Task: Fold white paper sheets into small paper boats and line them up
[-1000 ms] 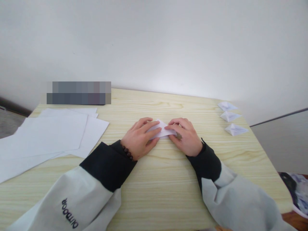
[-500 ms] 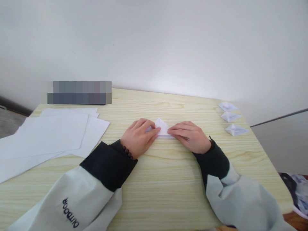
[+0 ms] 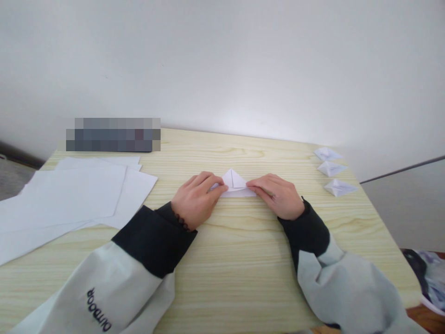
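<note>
A small folded white paper (image 3: 234,183) with a triangular top lies on the pale wooden table (image 3: 236,260), near its middle. My left hand (image 3: 195,199) presses on the paper's left end with curled fingers. My right hand (image 3: 277,195) pinches its right end, fingers held together. Both sleeves are black at the cuff and grey above; a dark bead bracelet sits on my left wrist.
Several loose white sheets (image 3: 69,197) are spread over the table's left side. Three small folded paper shapes (image 3: 332,169) stand in a row by the right edge. A blurred dark object (image 3: 113,134) lies at the back left against the white wall.
Both hands have slid outward from the paper's middle to its ends, uncovering the triangular top. The paper now lies flatter on the table.
</note>
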Demonstrator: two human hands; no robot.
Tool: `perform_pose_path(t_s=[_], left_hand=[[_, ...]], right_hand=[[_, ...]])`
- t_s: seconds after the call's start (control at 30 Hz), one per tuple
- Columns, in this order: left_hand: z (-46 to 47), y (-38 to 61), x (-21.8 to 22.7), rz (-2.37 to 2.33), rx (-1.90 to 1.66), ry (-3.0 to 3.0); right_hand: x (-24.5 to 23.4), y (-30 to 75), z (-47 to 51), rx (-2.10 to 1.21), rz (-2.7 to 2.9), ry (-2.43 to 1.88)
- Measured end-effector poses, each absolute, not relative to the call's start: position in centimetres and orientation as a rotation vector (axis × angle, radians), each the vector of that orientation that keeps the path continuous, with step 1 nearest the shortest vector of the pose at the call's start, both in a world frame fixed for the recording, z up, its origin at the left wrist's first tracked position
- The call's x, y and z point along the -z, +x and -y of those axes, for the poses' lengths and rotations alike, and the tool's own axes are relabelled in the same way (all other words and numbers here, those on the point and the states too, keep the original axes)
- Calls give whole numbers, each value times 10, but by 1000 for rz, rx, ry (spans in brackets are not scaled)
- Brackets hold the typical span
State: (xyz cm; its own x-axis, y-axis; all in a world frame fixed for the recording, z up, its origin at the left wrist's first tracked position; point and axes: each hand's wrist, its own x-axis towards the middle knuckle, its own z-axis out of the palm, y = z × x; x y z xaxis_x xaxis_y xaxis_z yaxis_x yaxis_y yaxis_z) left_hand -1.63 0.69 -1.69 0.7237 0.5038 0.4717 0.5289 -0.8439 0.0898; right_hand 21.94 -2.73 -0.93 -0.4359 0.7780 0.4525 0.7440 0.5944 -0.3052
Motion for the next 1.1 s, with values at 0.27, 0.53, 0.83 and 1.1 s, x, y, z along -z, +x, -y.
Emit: perform_pose_path(t_s=[0.27,0.53,0.83,1.1], left_hand=[[-8,-18,18,927,735,-2851],[-7,-17,17,1006,758,-2891],[-17,-21,18,1124,946,-3100],[-17,-20,17,1130,936,-3090]], right_hand=[[14,219,28,-198,2306,-1190],[15,215,28,-263,2246,-1198],[18,215,26,-348,2133,-1302],[20,213,26,-332,2300,-1223]])
